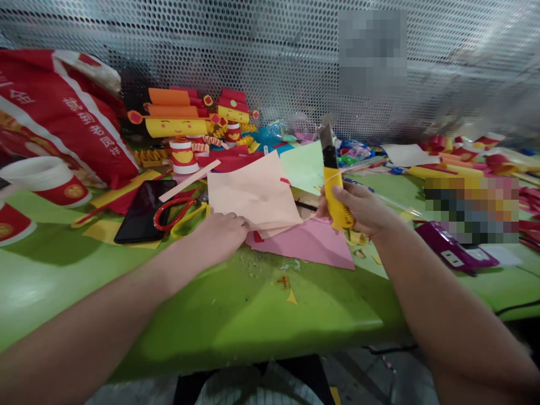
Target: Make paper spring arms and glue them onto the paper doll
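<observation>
My left hand (225,233) rests on the near left corner of a peach paper sheet (257,191), its fingers together and pressing the paper's folded lower edge. In my right hand (356,207) is a yellow utility knife (336,197), held upright with its wide blade pointing up, just right of the sheet. Pink paper (312,242) lies partly under the peach sheet, and light green paper (304,166) is behind it. Scissors with red handles (169,216) lie left of the sheet, beside a yellow-handled tool (189,219).
Paper cups (46,177) and a black phone (143,211) are at the left, before a red bag (63,112). Decorated paper figures (177,126) stand at the back. A purple device (455,244) lies at the right on the green table (253,315). Behind is perforated metal mesh (274,50).
</observation>
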`<state>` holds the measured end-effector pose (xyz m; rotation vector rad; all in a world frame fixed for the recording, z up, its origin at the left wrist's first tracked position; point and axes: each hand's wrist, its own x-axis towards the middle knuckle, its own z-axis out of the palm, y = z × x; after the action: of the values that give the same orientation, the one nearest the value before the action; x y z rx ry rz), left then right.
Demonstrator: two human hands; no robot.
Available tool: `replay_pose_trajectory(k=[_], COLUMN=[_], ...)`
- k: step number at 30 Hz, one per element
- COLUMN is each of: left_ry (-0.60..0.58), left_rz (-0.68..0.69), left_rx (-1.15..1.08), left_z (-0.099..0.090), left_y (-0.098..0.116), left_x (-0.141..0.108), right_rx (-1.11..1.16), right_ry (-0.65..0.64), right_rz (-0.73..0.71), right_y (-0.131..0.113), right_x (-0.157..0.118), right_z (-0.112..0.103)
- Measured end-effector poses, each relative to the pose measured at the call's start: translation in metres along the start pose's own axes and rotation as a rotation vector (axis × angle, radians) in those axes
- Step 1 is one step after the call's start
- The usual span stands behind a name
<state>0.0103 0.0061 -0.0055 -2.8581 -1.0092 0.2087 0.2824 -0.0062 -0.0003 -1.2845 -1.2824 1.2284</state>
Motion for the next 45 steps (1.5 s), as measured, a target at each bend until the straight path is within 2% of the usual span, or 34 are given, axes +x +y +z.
replay_pose_trajectory(k=[3, 8, 11, 15, 18, 20, 22, 24, 27, 29, 32, 36, 37, 39, 41, 45], left_ry=[-0.056, -0.004, 0.090, 0.260, 0.385, 0.406, 0.312, 0.129, -0.104, -0.165, -0.155, -0.090, -0.039, 0.070, 0.026, -0.089], left_rz=[-0.021, -0.078, -0.117, -0.121, -0.122, -0.140, -0.189, -0.243, -0.278, -0.261, -0.216, -0.200, -0.165, 0.003, 0.135, 0.054], left_rx=[0.097, 0.141, 0.192, 0.319, 0.373, 0.355, 0.294, 0.209, 0.111, 0.091, 0.087, 0.084, 0.065, -0.040, -0.155, -0.250], left_z=[-0.002, -0.009, -0.015, -0.024, -0.030, -0.033, -0.035, -0.035, -0.031, -0.026, -0.022, -0.016, -0.012, -0.003, 0.008, 0.019], left_y=[0.001, 0.003, 0.004, 0.006, 0.007, 0.008, 0.010, 0.012, 0.015, 0.014, 0.011, 0.007, 0.006, 0.003, 0.001, -0.001], left_x=[0.003, 0.005, 0.002, -0.008, -0.014, -0.015, -0.015, -0.015, -0.016, -0.017, -0.015, -0.004, 0.000, 0.008, 0.015, 0.021], right_rx=[-0.031, -0.168, -0.234, -0.215, -0.185, -0.147, -0.135, -0.205, -0.468, -0.669, -0.846, -0.936, -0.959, -1.005, -1.064, -1.192], right_ry=[-0.035, 0.024, 0.043, 0.010, -0.050, -0.068, -0.074, -0.092, -0.092, -0.056, -0.057, -0.107, -0.112, -0.137, -0.185, -0.267], right_rz=[0.012, -0.027, -0.061, -0.125, -0.111, -0.095, -0.084, -0.078, -0.112, -0.175, -0.221, -0.169, -0.163, -0.180, -0.235, -0.328], right_y=[0.001, 0.006, 0.007, 0.007, 0.008, 0.010, 0.012, 0.015, 0.019, 0.019, 0.018, 0.017, 0.017, 0.017, 0.016, 0.014], right_x=[-0.001, 0.002, 0.002, 0.001, 0.000, 0.001, 0.002, 0.003, 0.005, 0.006, 0.006, 0.005, 0.005, 0.005, 0.006, 0.008], right_z=[0.006, 0.011, 0.013, 0.018, 0.022, 0.023, 0.024, 0.023, 0.020, 0.019, 0.017, 0.016, 0.015, 0.013, 0.009, -0.004])
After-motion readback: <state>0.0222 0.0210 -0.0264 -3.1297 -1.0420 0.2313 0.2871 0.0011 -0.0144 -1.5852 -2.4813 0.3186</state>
